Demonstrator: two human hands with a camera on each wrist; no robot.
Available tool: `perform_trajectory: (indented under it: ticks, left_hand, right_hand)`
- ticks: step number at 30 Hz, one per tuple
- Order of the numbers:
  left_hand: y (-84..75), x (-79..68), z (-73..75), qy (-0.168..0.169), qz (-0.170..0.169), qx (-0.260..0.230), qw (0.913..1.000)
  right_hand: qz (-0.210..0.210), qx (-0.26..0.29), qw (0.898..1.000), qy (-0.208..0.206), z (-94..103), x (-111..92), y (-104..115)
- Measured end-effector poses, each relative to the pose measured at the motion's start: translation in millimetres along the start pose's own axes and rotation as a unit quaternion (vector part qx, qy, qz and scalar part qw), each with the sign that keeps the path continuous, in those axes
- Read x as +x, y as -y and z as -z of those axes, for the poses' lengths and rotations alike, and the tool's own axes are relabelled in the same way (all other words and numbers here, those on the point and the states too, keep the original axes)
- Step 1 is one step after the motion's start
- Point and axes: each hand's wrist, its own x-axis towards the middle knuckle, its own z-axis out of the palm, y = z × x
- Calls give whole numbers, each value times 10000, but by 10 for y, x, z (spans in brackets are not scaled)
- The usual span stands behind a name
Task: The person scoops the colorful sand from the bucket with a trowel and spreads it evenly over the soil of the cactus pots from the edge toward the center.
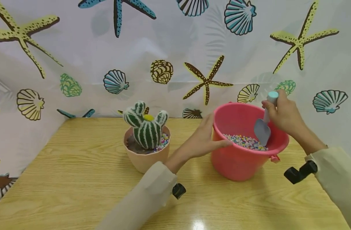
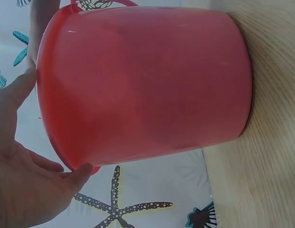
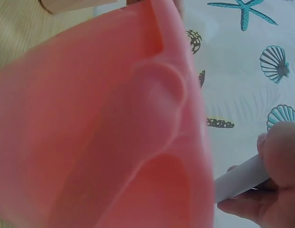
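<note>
My left hand (image 1: 202, 139) grips the rim of a pink bucket (image 1: 236, 163), its thumb at the near edge and its fingers along the left side. In the left wrist view those fingers (image 2: 83, 173) touch the outside of the rim. My right hand (image 1: 287, 111) holds a small trowel (image 1: 262, 131) by its pale handle, which has a light teal end. The grey blade points down inside the bucket, its tip right at a layer of small multicoloured beads (image 1: 244, 140). In the right wrist view the bucket wall hides the blade.
Left of the bucket, a knitted cactus (image 1: 148, 134) with a yellow top stands in a peach pot (image 1: 146, 159). Brown filling and some coloured beads surround its base. Everything stands on a wooden table (image 1: 77, 179), with a seashell-and-starfish cloth (image 1: 169, 38) behind it.
</note>
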Motion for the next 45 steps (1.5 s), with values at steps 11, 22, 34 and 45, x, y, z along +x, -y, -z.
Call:
perform_trajectory:
  ticks: [11, 22, 34, 45]
  left_hand:
    - [-13, 6, -21, 158, 207, 187, 9995]
    - [-10, 38, -28, 138, 260, 73, 9995]
    - [-2, 71, -36, 152, 221, -106, 9996]
    - [-18, 68, -30, 112, 345, -161, 9992]
  right_hand:
    - [-18, 156, 9998, -79, -111, -19, -93]
    - [-842, 721, 9927, -483, -169, -80, -365]
    - [-981, 1173, 9882, -46, -213, -78, -120]
    - [-1048, 1824, 9774, 195, -190, -91, -38]
